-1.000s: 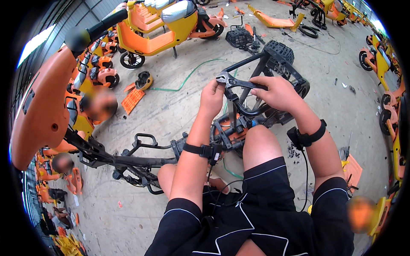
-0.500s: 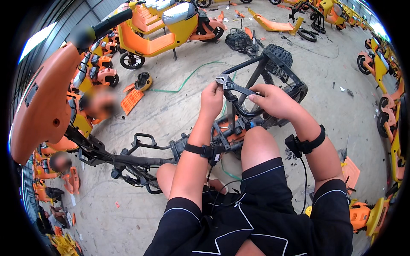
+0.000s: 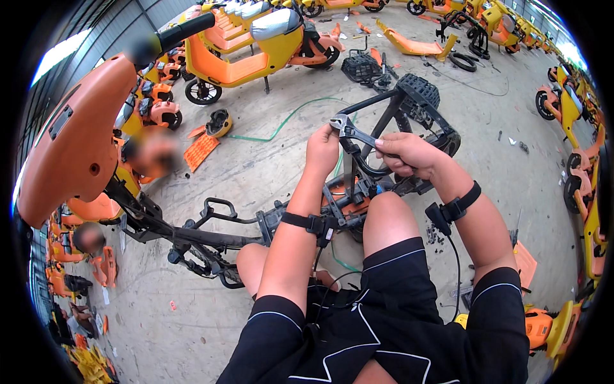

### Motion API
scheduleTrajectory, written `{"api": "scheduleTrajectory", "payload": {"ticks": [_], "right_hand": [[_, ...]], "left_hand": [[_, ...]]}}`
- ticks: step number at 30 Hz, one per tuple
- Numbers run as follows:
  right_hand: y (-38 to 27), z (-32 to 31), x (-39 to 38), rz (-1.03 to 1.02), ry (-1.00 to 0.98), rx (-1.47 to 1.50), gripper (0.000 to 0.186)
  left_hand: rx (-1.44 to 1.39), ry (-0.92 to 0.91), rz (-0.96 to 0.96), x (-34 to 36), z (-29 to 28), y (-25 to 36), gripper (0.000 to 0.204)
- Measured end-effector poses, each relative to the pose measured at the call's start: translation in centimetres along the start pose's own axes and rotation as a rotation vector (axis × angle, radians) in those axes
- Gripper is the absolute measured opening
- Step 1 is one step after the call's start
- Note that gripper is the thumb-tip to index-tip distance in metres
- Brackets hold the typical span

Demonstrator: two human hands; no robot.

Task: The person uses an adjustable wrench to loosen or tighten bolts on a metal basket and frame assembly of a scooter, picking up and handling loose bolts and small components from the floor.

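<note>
An adjustable wrench (image 3: pixel 360 135) with a silver jaw and dark handle is held over the black tubular frame (image 3: pixel 384 121) of a stripped scooter. My right hand (image 3: pixel 409 153) is closed around the handle end. At the jaw, my left hand (image 3: pixel 323 147) is closed with its fingertips against the frame's end; whether they pinch the jaw or a small part there is hidden. The frame runs in front of my knees, from a black rack (image 3: pixel 419 96) at the back to an orange front panel (image 3: pixel 70 141) with a handlebar at the left.
Yellow-and-orange scooters (image 3: pixel 256 61) stand in rows at the back and both sides. On the concrete floor lie a helmet (image 3: pixel 219 121), an orange ridged mat (image 3: pixel 201 152), a green strap (image 3: pixel 281 128), a black crate-like basket (image 3: pixel 361 66) and a tyre (image 3: pixel 462 62).
The wrench's handle end has swung slightly downward with my right hand, and the fingers have curled more around it. My left hand stays by the jaw. The whole view has shifted a little.
</note>
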State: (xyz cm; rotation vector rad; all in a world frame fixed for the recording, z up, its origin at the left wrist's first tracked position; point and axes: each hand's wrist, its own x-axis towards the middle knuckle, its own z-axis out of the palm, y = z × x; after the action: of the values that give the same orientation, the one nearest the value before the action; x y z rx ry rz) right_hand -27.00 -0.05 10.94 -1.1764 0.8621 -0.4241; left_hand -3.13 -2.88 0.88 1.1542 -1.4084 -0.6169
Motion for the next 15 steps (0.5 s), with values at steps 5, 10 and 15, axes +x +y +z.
{"api": "scheduleTrajectory", "payload": {"ticks": [5, 10, 15], "right_hand": [[0.4, 0.7, -0.2, -0.022, 0.022, 0.072, 0.03], [1.1, 0.9, -0.3, -0.046, 0.059, 0.101, 0.03], [1.8, 1.3, -0.1, -0.054, 0.057, 0.153, 0.03]], "left_hand": [[0.016, 0.003, 0.015, 0.1, -0.1, -0.4, 0.018], [0.069, 0.021, -0.02, 0.0, 0.0, 0.9, 0.018], [0.089, 0.013, -0.007, 0.1, -0.2, 0.8, 0.019]]}}
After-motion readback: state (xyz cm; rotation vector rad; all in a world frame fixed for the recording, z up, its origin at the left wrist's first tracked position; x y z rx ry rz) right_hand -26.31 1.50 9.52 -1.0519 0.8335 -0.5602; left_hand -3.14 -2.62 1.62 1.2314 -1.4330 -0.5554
